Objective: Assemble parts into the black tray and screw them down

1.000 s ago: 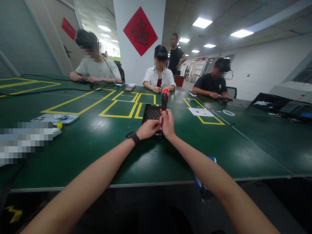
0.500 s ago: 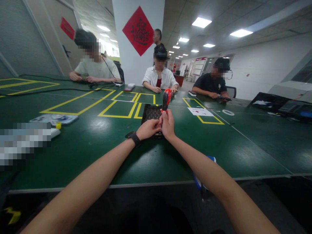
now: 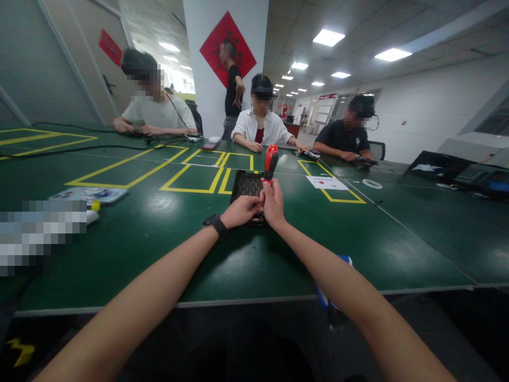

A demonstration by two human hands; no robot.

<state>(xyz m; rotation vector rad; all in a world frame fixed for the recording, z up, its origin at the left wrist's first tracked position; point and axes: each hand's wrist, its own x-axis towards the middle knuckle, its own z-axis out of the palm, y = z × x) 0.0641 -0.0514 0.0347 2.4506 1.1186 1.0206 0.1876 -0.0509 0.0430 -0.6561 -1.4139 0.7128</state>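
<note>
My right hand (image 3: pixel 273 204) is closed round a red and black screwdriver (image 3: pixel 270 163), whose handle stands up above the fist, tilted slightly right. My left hand (image 3: pixel 240 210), with a black watch on the wrist, is curled and pressed against the right one at the tool's lower end; what its fingers pinch is hidden. Both hands hover at the near edge of a black tray (image 3: pixel 246 187) with a grid of small cells, lying on the green table (image 3: pixel 159 233).
Yellow tape rectangles (image 3: pixel 191 178) mark the table. A white sheet (image 3: pixel 326 182) lies right of the tray, a tape roll (image 3: pixel 373 184) further right, a flat pack (image 3: pixel 89 194) on the left. Three seated people work at the far side; another person stands by the pillar.
The screwdriver handle tipped slightly to the right while my hands stayed put. The standing person walked from right of the pillar to its left front.
</note>
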